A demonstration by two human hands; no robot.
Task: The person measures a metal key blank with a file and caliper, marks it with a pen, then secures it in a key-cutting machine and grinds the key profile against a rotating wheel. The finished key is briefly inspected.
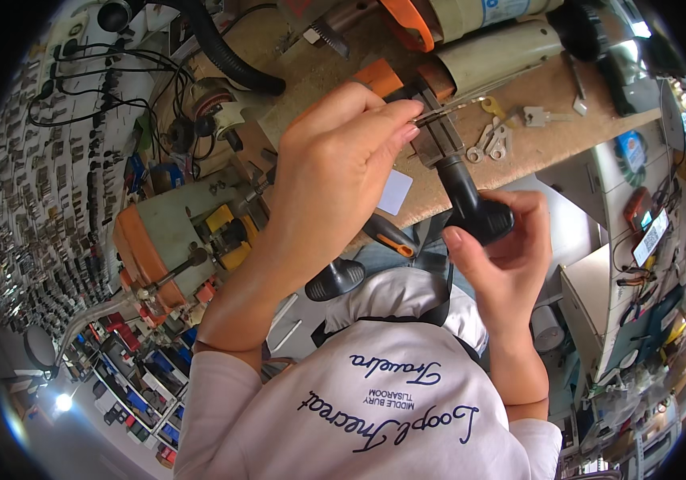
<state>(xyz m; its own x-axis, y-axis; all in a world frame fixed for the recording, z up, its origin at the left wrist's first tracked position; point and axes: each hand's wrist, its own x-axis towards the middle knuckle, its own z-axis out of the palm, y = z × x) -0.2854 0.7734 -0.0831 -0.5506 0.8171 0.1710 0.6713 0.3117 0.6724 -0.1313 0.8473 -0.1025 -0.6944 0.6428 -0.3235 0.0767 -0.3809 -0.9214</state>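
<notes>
Between the thumb and fingertips of my left hand (339,156) is a thin key (463,106), its toothed blade reaching right across a metal clamp (441,136). My fingers cover the key's head. Whether the clamp jaws grip the blade, I cannot tell. Below the clamp, my right hand (511,256) is wrapped round its black T-shaped handle (471,200). Several loose keys (497,140) lie on the worn wooden bench (519,156) just right of the clamp, with a single flat key (547,117) farther right.
A grey-and-orange key machine (155,240) stands to the left, beside a wall of hanging keys (39,200). A black hose (227,52) crosses the far bench. A second black knob (335,280) and a black-and-orange handle (391,234) jut out near my body.
</notes>
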